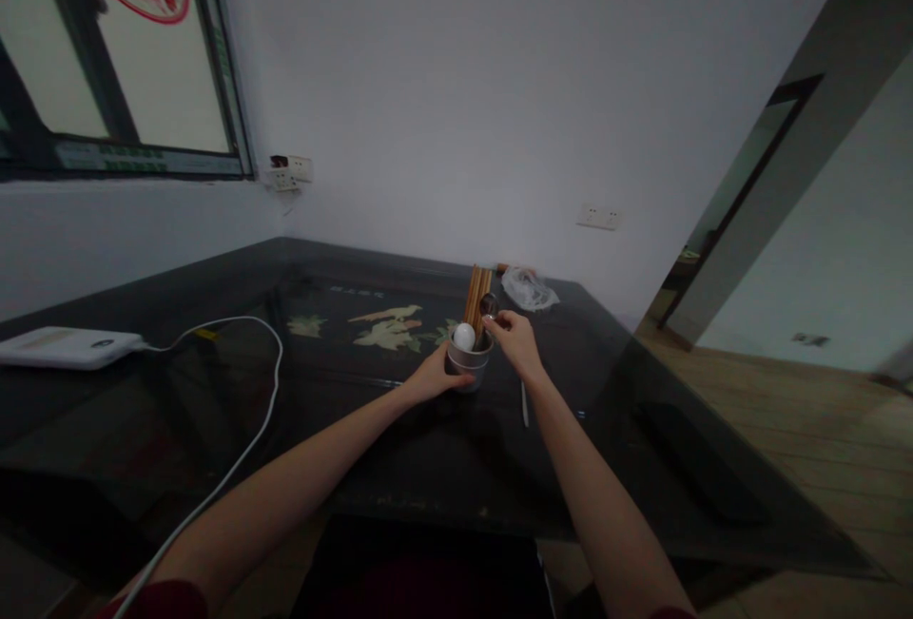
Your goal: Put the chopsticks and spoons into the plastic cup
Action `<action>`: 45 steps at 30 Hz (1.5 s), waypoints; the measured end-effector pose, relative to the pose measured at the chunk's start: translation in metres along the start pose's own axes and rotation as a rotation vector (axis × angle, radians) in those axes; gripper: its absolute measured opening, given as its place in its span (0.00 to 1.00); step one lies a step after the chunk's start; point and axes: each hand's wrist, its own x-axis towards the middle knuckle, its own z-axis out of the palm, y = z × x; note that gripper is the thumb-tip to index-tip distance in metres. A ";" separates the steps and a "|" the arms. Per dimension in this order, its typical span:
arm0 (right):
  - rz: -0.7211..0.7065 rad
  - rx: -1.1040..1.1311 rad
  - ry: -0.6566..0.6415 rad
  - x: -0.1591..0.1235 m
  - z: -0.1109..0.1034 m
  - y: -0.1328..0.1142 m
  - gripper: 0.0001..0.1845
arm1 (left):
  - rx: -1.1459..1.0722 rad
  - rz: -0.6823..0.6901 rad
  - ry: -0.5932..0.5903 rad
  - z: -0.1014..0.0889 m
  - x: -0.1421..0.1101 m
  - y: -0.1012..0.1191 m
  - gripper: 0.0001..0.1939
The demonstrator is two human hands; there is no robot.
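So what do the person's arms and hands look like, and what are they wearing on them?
Both the left hand and right hand are bare, with no gloves. The forearms are bare too, with no watch showing. Dark red sleeves peek in near the elbows at the bottom edge. Any small markings are too tiny to make out.

Can see, at nine o'clock on dark tabletop (320, 391), perhaps a line of pale characters (357, 292); at ten o'clock on window frame (206, 164), green print (133, 152). Cannot read either.
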 end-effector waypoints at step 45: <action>0.269 -0.418 -0.178 -0.026 -0.048 0.066 0.13 | 0.041 -0.077 -0.023 -0.004 -0.001 0.010 0.44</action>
